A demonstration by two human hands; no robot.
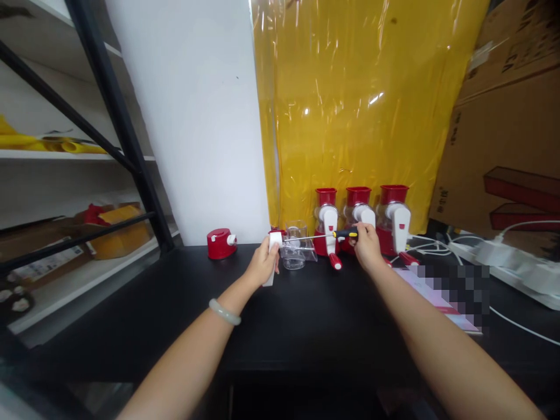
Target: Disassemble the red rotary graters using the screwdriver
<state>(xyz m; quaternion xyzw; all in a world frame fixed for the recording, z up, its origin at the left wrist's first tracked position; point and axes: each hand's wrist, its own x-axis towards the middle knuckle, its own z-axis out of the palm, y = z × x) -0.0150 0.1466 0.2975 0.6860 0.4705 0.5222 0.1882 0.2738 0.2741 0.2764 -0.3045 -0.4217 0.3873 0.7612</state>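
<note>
Head view, near to far: a pale bangle (224, 312) sits on the left wrist above the black tabletop (301, 332). The left hand (262, 262) is closed around a white crank part (275, 238), fingers wrapped on its stem, thumb near its round head. The part's long axis runs steeply, head up, lower end leaning slightly left. The right hand (366, 245) is closed on the handle of a screwdriver (345, 233). Governing relation, as I see it from the room: the screwdriver lies almost level across the gap between the hands, shaft pointing left at the right face of the head, roughly crosswise to the stem. The left hand is nearer to the tip, the right hand to the butt. Whether the tip is seated or just beside the head, I cannot tell. Beyond the shaft stands a clear plastic housing (294, 259); a red base (221, 245) sits to the left. Three red-and-white grinders (327, 219) stand to the right of the housing, backed by a yellow plastic curtain (371, 116).
</note>
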